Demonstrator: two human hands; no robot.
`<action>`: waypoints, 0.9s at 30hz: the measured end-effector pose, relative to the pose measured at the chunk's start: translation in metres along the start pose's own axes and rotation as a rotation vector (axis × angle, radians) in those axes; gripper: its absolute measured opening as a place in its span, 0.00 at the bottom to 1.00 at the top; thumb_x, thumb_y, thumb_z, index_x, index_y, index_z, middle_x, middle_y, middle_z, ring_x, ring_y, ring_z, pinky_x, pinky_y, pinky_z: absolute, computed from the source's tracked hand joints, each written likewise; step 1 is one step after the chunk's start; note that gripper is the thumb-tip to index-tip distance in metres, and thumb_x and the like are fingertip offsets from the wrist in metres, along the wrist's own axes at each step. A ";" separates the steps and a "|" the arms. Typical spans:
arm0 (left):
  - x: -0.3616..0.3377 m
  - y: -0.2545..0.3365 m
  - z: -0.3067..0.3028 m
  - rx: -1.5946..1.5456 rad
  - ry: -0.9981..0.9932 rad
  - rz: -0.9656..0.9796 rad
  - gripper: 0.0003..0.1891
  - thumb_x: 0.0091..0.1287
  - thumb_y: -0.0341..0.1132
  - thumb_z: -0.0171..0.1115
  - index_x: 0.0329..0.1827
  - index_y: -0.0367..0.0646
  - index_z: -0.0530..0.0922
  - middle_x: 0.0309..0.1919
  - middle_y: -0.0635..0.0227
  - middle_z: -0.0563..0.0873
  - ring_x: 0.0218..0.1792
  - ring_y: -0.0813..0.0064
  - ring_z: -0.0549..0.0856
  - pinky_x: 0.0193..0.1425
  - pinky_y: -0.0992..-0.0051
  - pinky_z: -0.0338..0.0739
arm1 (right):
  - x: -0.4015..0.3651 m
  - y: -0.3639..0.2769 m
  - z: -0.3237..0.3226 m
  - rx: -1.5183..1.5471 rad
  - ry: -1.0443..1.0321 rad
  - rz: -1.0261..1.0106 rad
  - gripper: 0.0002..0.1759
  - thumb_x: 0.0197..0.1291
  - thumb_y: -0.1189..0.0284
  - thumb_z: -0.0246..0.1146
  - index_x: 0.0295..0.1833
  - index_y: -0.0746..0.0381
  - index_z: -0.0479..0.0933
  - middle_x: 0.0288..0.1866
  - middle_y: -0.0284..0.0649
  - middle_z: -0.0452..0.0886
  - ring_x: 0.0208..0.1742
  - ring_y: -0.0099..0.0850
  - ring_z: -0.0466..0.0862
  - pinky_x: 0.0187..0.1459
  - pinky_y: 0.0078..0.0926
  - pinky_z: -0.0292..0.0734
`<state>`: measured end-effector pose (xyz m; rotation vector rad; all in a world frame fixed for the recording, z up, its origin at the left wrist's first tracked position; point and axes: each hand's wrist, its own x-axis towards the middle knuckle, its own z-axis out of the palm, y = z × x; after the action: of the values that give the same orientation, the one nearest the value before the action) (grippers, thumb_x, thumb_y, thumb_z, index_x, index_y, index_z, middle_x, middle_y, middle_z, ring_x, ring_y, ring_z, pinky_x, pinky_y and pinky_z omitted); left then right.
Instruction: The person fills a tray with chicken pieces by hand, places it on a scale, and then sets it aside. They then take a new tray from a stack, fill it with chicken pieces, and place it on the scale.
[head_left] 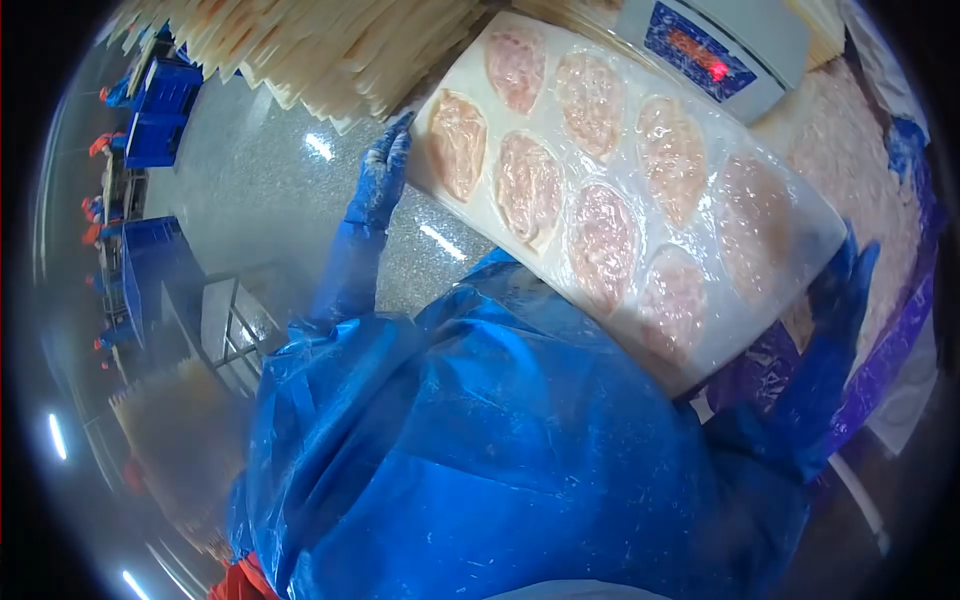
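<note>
A white mould tray (805, 225) with several oval hollows lies tilted across the upper right of the head view. Pale pink minced meat (528, 188) fills the hollows, and shiny clear film seems to cover it. My left hand (385, 170), in a blue glove smeared with white, grips the tray's left end. At the opposite right corner, my gloved right hand (845, 285) holds the edge; its fingertips point upward and part of its grip is hidden. The tray's near edge is close to my blue apron (530, 430).
Behind the tray stands a scale (715, 50) with a lit red display. A mass of minced meat (850, 160) lies at the right beside purple plastic (895, 330). Stacked pale sheets (320, 50) fill the top left. Blue bins (165, 110) and people stand farther left.
</note>
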<state>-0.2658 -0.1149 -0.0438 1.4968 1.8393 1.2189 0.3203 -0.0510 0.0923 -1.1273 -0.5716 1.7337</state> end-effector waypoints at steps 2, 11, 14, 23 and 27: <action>0.004 -0.009 -0.005 -0.280 -0.060 -0.159 0.19 0.79 0.33 0.55 0.69 0.40 0.78 0.63 0.61 0.85 0.64 0.73 0.80 0.71 0.71 0.70 | -0.032 0.037 0.005 -0.058 0.021 0.011 0.31 0.79 0.51 0.47 0.71 0.64 0.73 0.63 0.47 0.82 0.63 0.38 0.81 0.66 0.37 0.74; 0.048 0.056 -0.020 -0.519 -0.239 -0.158 0.24 0.75 0.34 0.57 0.73 0.37 0.73 0.66 0.61 0.81 0.66 0.69 0.78 0.75 0.68 0.67 | -0.099 0.118 0.017 0.072 0.072 0.125 0.33 0.79 0.49 0.47 0.74 0.65 0.70 0.66 0.49 0.79 0.65 0.40 0.80 0.67 0.39 0.74; 0.075 0.121 0.010 -0.876 -0.298 -0.098 0.24 0.75 0.33 0.56 0.73 0.37 0.73 0.65 0.60 0.81 0.66 0.69 0.78 0.74 0.69 0.68 | -0.063 0.079 0.010 0.049 0.130 0.018 0.34 0.79 0.48 0.47 0.75 0.65 0.68 0.68 0.50 0.78 0.65 0.40 0.80 0.67 0.40 0.74; 0.288 0.110 0.134 -1.071 -0.379 -0.273 0.21 0.71 0.39 0.58 0.64 0.42 0.79 0.57 0.53 0.86 0.58 0.60 0.85 0.64 0.60 0.79 | 0.086 -0.040 -0.023 -0.102 0.315 -0.184 0.35 0.80 0.49 0.44 0.78 0.65 0.63 0.75 0.49 0.72 0.71 0.38 0.75 0.72 0.41 0.67; 0.324 -0.014 0.126 -0.610 -0.805 0.439 0.24 0.80 0.47 0.47 0.69 0.39 0.73 0.60 0.54 0.84 0.61 0.56 0.82 0.68 0.55 0.77 | 0.158 -0.050 -0.245 0.856 -0.844 0.249 0.36 0.80 0.50 0.43 0.82 0.64 0.56 0.82 0.44 0.63 0.82 0.31 0.61 0.81 0.38 0.47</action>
<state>-0.2672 0.2320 -0.0628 1.6923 0.5721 0.9903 0.5399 0.0855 -0.0515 0.1724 -0.1052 2.3088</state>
